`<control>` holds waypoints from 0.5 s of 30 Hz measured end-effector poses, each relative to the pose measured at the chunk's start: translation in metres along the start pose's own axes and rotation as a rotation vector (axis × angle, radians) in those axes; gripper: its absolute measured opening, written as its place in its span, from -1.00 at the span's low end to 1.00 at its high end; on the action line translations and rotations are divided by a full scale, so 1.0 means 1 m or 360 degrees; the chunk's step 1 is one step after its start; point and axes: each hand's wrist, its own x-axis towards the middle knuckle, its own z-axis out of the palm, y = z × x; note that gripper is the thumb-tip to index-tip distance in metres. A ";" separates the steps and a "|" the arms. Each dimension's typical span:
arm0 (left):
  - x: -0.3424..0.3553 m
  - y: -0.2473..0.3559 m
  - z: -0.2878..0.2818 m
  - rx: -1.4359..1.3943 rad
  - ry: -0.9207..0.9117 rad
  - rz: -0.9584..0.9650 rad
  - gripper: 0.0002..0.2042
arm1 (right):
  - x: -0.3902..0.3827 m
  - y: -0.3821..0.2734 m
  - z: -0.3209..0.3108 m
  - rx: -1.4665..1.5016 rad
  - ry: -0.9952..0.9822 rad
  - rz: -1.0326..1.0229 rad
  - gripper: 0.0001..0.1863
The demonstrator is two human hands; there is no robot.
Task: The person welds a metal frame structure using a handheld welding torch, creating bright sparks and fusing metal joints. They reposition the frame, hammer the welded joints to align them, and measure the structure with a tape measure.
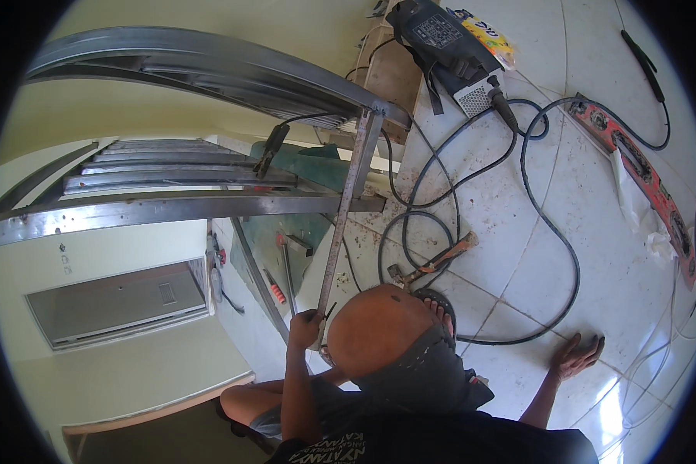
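Note:
My left hand [305, 329] is closed at the lower end of a long, flat, rust-speckled metal strip [335, 255]. The strip slants up to the corner of a steel frame [209, 66]. A small dark thin piece pokes out beside my fingers, too small to name. Over the floor tiles at the right, my right hand [578, 357] is open and holds nothing, its fingers apart. Between my arms, my bent knee [383, 332] hides part of the floor. Just beyond it lies a hammer [433, 261] with a worn wooden handle, near my sandalled foot [439, 309].
A welding machine [450, 48] stands at the top, its black cables [572, 271] looping across the tiles. A red spirit level [636, 172] and an electrode holder [643, 66] lie at right. A clamp [270, 148] grips the barred frame [178, 205]. A red-handled tool [275, 288] lies left.

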 end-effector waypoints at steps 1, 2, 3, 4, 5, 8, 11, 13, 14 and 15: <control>0.000 0.000 -0.001 0.0007 0.0006 0.0011 -0.70 | 0.000 0.000 0.000 -0.0006 -0.0002 -0.0002 -0.43; 0.000 0.001 -0.001 -0.0002 0.0006 0.0031 -0.70 | 0.001 0.001 0.000 -0.0012 -0.0003 -0.0005 -0.43; 0.000 0.001 0.000 -0.0014 0.0006 0.0050 -0.70 | 0.003 0.001 0.000 -0.0009 -0.0001 -0.0008 -0.43; -0.002 0.001 -0.001 -0.0026 0.0007 0.0067 -0.70 | 0.003 0.001 0.000 -0.0004 -0.0001 -0.0013 -0.43; -0.002 0.001 -0.001 -0.0003 -0.0012 0.0067 -0.70 | 0.004 0.001 0.000 0.0002 0.0001 -0.0023 -0.43; -0.012 -0.008 0.006 0.0025 -0.0023 0.0044 -0.70 | 0.006 0.003 0.002 0.0016 -0.0027 -0.0011 -0.42; -0.028 -0.023 -0.006 0.0040 0.0049 -0.0051 -0.70 | 0.003 0.001 -0.001 -0.0002 -0.0029 -0.0029 -0.43; -0.043 -0.007 -0.047 0.0130 0.0252 0.0081 -0.69 | -0.011 0.009 0.004 0.0031 0.0024 0.0005 -0.45; -0.053 0.009 -0.070 0.0184 0.0368 0.0166 -0.69 | -0.012 0.006 0.006 0.0067 0.0087 0.0032 -0.47; -0.065 0.014 -0.092 0.0114 0.0446 0.0155 -0.71 | -0.002 -0.013 -0.007 0.0110 0.0137 -0.0004 -0.39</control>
